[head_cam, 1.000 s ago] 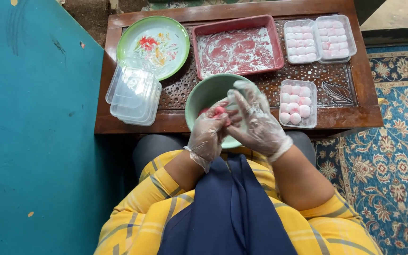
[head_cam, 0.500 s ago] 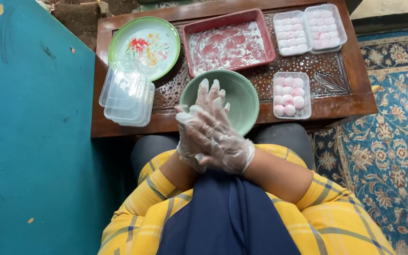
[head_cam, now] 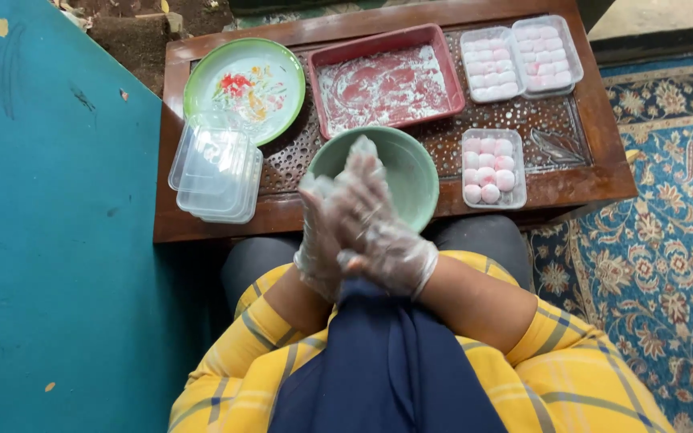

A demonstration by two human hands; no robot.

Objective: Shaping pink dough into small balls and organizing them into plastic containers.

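Both my hands wear thin clear gloves and are pressed palm to palm over my lap, just in front of a green bowl (head_cam: pixel 417 172). My right hand (head_cam: pixel 385 236) lies over my left hand (head_cam: pixel 317 236), fingers pointing up toward the bowl. A pink dough piece seen between them earlier is now hidden inside the palms. The bowl stands at the near edge of a low wooden table (head_cam: pixel 575 172). To its right is a clear plastic box (head_cam: pixel 492 168) of pink and white balls.
A red tray (head_cam: pixel 387 84) dusted with white flour lies behind the bowl. A green floral plate (head_cam: pixel 244 88) and a stack of empty clear boxes (head_cam: pixel 214 164) are at the left. Two filled boxes (head_cam: pixel 523 56) sit back right. A patterned rug (head_cam: pixel 667 240) lies right, a teal surface (head_cam: pixel 58 240) left.
My hands have drawn back from the bowl toward my body and closed flat together. The pink dough piece, visible in my fingers a second ago, is now covered.
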